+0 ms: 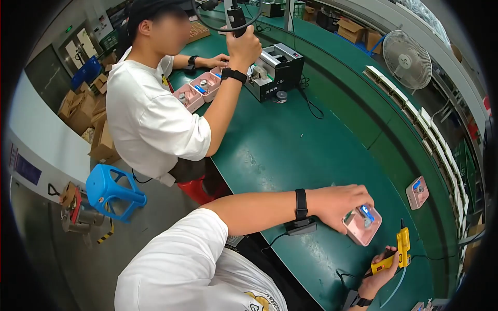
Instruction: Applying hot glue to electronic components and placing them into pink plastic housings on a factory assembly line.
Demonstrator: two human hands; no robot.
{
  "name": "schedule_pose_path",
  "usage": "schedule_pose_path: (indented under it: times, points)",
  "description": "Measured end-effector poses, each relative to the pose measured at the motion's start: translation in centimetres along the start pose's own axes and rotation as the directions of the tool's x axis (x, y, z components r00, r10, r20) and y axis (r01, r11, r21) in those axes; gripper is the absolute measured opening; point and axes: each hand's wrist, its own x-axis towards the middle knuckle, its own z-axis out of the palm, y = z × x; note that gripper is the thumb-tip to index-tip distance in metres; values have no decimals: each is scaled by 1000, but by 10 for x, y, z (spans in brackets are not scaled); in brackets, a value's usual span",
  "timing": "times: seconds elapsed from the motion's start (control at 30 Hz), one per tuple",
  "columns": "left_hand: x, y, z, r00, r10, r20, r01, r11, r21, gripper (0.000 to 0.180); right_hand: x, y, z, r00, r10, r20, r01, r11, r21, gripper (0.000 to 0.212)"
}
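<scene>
My left hand (pixel 340 205) grips the edge of a small pink plastic housing (pixel 366 237) on the green bench, its fingers curled over the far side and the thumb at the near side. Inside the housing sit a blue part (pixel 367 213) and a roundish pale piece, partly hidden by the fingers. Close by on the right, my right hand (pixel 379 276) is wrapped round the handle of a yellow glue gun (pixel 403 241). The gun's dark nozzle points up and away, apart from the housing. A pale blue stick or tube (pixel 394 288) hangs behind it.
Another pink housing (pixel 417 192) rests on the conveyor belt (pixel 384 147) to the right. At the far left of the bench a co-worker (pixel 150 103) holds a black tool (pixel 237 20) above several pink housings (pixel 188 98). A black box-shaped machine (pixel 275 72) with cables stands there.
</scene>
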Motion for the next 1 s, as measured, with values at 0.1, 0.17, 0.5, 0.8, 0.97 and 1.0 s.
schedule_pose_path:
  times: [0.1,0.17,0.5,0.8,0.97,1.0]
  points:
    - [-6,6,-2,993,-40,112,49,995,-85,76,3,2,1,1000,6,-10,-5,1000,8,29]
    - [-6,8,-4,990,-29,135,39,996,-76,70,-1,1,0,1000,2,-24,-2,1000,3,29]
    - [4,8,-7,995,24,99,-12,993,-114,36,-7,-8,-5,995,13,-99,-8,999,50,32]
    - [16,14,24,996,33,-80,-6,949,316,15,-5,-10,-5,999,-9,-48,8,1000,-29,30]
    - [13,29,23,996,-94,-5,91,946,310,16,-8,-11,0,998,-1,-55,-3,997,-74,30]
    - [13,32,23,994,-111,20,100,946,310,17,-7,-12,1,999,0,-44,-4,996,-94,31]
